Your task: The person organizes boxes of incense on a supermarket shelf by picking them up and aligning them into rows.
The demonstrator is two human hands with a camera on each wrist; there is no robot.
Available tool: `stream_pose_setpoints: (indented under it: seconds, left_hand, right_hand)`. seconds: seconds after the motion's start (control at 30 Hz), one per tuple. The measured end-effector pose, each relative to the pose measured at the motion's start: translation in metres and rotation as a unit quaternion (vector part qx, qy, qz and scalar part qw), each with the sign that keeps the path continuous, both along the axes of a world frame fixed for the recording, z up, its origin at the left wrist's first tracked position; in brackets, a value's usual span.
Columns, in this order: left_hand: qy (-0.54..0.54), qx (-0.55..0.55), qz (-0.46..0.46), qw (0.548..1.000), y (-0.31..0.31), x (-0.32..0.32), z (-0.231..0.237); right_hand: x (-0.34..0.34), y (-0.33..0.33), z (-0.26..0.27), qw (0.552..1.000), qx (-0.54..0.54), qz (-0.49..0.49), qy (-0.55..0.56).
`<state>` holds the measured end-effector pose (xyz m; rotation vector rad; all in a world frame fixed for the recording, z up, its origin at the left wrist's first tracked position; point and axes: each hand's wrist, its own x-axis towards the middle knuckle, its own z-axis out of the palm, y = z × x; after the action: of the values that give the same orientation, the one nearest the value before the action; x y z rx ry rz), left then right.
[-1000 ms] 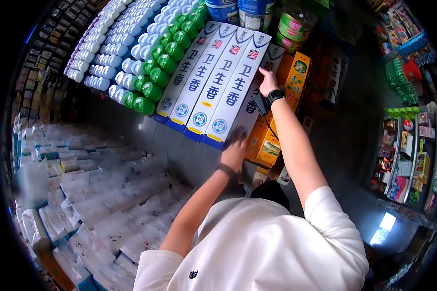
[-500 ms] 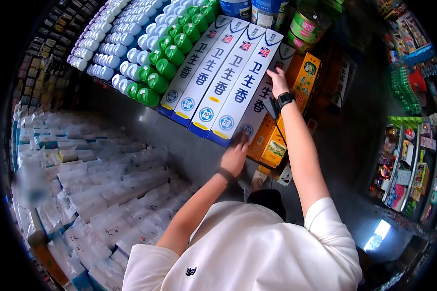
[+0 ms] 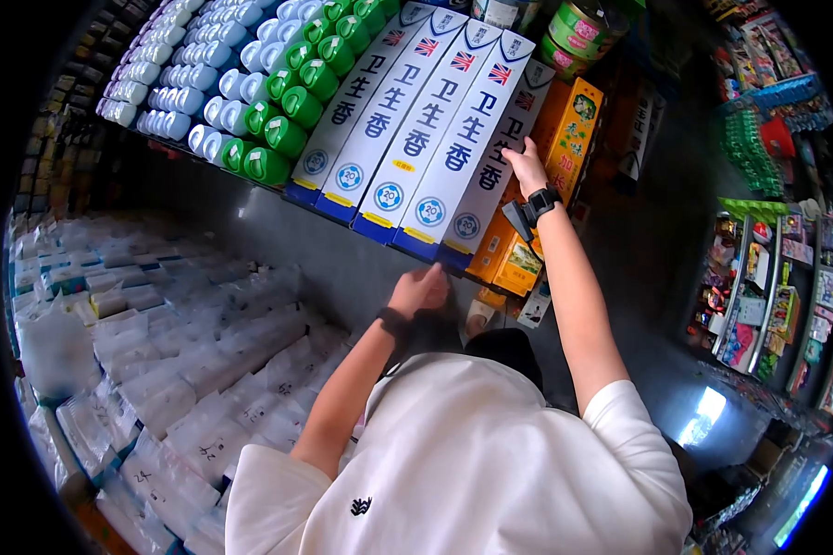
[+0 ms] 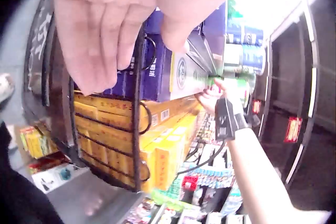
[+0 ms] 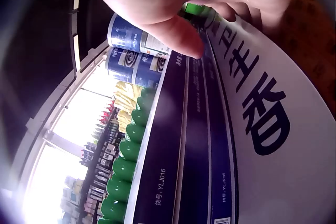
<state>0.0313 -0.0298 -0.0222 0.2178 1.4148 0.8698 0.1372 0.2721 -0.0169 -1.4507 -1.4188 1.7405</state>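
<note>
Several long white incense boxes point(image 3: 412, 129) with blue lettering and blue ends lie side by side on a display. At the right of the row, one white box point(image 3: 491, 171) sits lower than its neighbours. My right hand point(image 3: 528, 171) rests at that box's right edge, fingers extended and thumb apart. In the right wrist view the thumb reaches beside the dark sides of the raised boxes point(image 5: 168, 145). My left hand point(image 3: 420, 290) is just in front of the blue box ends. The left wrist view shows its fingers straight beside the black wire rack point(image 4: 137, 108), thumb close to a box end.
Yellow-orange boxes point(image 3: 569, 139) are stacked to the right of the white ones. Green-capped bottles point(image 3: 301, 111) stand in rows to the left, and green tins point(image 3: 574, 37) behind. Plastic-wrapped packs point(image 3: 176, 351) fill the lower left. Stocked shelves point(image 3: 768, 287) line the right side.
My left hand has drawn back from the lower box's face to in front of the box ends. My right hand has slid nearer along the lower box. The head view has shifted slightly.
</note>
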Motion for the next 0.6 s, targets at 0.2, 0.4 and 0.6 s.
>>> stream_pose_setpoints:
  seconds: [0.2,0.4,0.6]
  left_hand:
    - [-0.001,-0.027,-0.005,1.0,0.029,0.0,-0.004]
    - [0.001,-0.014,0.002,1.0,0.029,-0.001,-0.007]
    - [0.019,0.001,-0.002,1.0,0.024,0.004,-0.008]
  right_hand:
    - [0.0,-0.001,-0.003,1.0,0.0,-0.007,0.011]
    - [-0.004,-0.009,0.008,1.0,0.0,-0.016,-0.004]
    - [0.019,-0.009,0.016,0.991,0.096,-0.027,-0.087]
